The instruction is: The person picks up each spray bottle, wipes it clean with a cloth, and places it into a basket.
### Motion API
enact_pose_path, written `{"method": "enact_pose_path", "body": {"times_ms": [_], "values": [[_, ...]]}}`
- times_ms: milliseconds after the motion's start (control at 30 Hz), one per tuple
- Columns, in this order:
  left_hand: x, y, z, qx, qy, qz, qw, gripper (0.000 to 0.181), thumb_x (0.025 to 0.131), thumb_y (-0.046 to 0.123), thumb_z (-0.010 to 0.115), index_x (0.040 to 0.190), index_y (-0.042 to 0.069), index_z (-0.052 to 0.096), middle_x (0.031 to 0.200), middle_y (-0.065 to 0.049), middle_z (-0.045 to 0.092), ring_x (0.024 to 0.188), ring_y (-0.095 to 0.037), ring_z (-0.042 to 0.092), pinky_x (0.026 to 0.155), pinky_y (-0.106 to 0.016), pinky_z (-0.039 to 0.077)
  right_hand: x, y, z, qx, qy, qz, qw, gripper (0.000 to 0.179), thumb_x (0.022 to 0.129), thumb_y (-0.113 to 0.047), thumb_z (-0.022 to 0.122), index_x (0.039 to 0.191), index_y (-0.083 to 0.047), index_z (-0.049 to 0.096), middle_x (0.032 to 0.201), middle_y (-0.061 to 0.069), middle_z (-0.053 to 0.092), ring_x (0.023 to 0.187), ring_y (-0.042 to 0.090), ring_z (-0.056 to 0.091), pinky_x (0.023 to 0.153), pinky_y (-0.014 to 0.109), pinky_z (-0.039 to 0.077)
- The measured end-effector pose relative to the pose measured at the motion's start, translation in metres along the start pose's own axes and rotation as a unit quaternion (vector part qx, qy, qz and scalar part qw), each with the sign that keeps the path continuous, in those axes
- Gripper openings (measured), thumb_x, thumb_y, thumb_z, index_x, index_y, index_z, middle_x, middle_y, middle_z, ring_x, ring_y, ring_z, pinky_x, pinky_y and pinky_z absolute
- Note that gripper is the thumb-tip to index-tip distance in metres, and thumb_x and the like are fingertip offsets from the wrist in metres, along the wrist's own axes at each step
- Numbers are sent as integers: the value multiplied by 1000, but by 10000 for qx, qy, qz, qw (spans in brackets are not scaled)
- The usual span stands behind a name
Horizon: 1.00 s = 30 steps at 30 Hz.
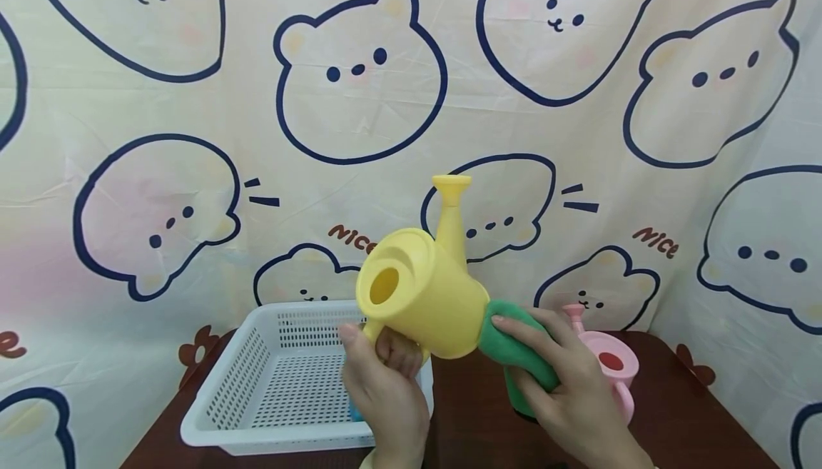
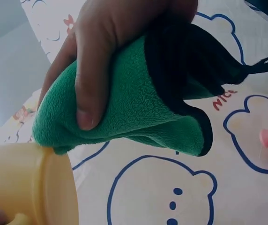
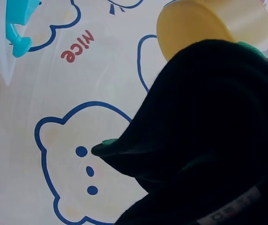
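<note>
A yellow toy watering can (image 1: 427,305) is held up above the table in the head view, its spout pointing upward and its round opening facing left. My left hand (image 1: 392,397) grips its handle from below. A green cloth (image 1: 514,344) with dark edging is bunched in my right hand (image 1: 571,390) and touches the can's base. In the left wrist view the cloth (image 2: 134,89) hangs in folds beside the can (image 2: 12,173). The dark underside of the cloth (image 3: 209,122) fills much of the right wrist view and hides the right hand's fingers.
On the brown table (image 1: 469,426), a white perforated basket (image 1: 212,435) stands to the left. Something blue, a spouted toy (image 3: 19,42) in the right wrist view, is at the basket. A pink watering can (image 1: 623,355) stands behind my right hand. A bear-print curtain (image 1: 359,119) hangs behind.
</note>
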<state>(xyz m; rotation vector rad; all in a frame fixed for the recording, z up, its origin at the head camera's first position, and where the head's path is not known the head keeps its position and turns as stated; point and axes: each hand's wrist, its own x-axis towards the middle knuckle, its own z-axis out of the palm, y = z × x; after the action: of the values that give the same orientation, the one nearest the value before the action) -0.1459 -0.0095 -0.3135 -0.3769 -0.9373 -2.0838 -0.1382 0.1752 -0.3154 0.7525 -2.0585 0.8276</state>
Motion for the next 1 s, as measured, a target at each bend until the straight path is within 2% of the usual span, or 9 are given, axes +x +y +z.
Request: {"method": "enact_pose_path", "body": {"times_ms": [67, 167, 300, 433, 533, 733, 833, 933, 1000], "values": [[-1, -2, 0, 23, -92, 241, 9997, 57, 116, 39, 24, 71, 4, 28, 56, -2, 22, 43, -16, 17, 40, -28, 17, 0, 0, 0, -123, -157, 89, 9998, 76, 75, 11, 86, 137, -29, 69, 133, -5, 64, 114, 5, 57, 100, 11, 50], [-1, -3, 0, -10, -265, 605, 9978, 58, 117, 33, 25, 71, -2, 25, 56, -3, 22, 42, -16, 18, 39, -26, 17, 0, 0, 3, -135, -260, -9, 9996, 73, 76, 8, 85, 136, -29, 69, 133, -4, 64, 115, 6, 58, 99, 10, 49], [0, -3, -2, 108, -306, 789, 9964, 58, 117, 30, 25, 70, -3, 26, 55, -4, 23, 42, -15, 19, 39, -27, 18, 1, -1, 7, -107, -347, -332, 9988, 71, 76, 9, 82, 134, -29, 71, 131, -1, 65, 110, 9, 62, 97, 11, 50], [1, -3, -3, 336, -253, 690, 9967, 58, 117, 30, 24, 71, -5, 27, 55, -6, 24, 43, -16, 21, 40, -30, 19, 1, -4, 11, -216, -506, -639, 9964, 76, 72, 9, 84, 134, -33, 70, 131, -3, 66, 106, 11, 64, 88, 24, 60], [1, -4, -5, 514, -278, 687, 9959, 58, 117, 30, 23, 71, -5, 28, 55, -7, 24, 43, -19, 22, 41, -33, 19, 1, -6, 14, -231, -736, -826, 9936, 80, 70, 9, 85, 135, -35, 69, 131, -4, 66, 106, 12, 63, 84, 33, 63], [4, -3, -6, 842, -310, 729, 9933, 59, 117, 29, 23, 69, -4, 31, 55, -8, 28, 43, -20, 25, 41, -34, 23, 0, -5, 21, -51, -1139, -980, 9886, 80, 70, 8, 85, 133, -38, 68, 133, -8, 64, 109, 11, 63, 89, 36, 63], [9, 0, -9, 1034, -172, 595, 9927, 60, 117, 31, 24, 69, -5, 32, 54, -8, 30, 44, -18, 27, 42, -33, 24, 0, -3, 21, -168, -1262, -897, 9878, 81, 71, 7, 87, 134, -40, 67, 133, -10, 65, 110, 10, 64, 89, 35, 63], [19, 5, -16, 1309, 100, 398, 9906, 62, 117, 32, 25, 69, -6, 34, 55, -3, 33, 46, -17, 29, 43, -32, 26, -1, 0, 18, -451, -1388, -599, 9875, 82, 73, 3, 89, 136, -45, 65, 133, -10, 65, 110, 11, 65, 86, 35, 63], [29, 10, -24, 1640, 261, 220, 9859, 62, 117, 35, 26, 71, -6, 36, 56, -1, 34, 47, -17, 30, 45, -31, 28, -1, 3, 16, -646, -1451, -347, 9867, 82, 75, -1, 91, 137, -47, 64, 133, -9, 66, 110, 13, 66, 83, 35, 64]]}}
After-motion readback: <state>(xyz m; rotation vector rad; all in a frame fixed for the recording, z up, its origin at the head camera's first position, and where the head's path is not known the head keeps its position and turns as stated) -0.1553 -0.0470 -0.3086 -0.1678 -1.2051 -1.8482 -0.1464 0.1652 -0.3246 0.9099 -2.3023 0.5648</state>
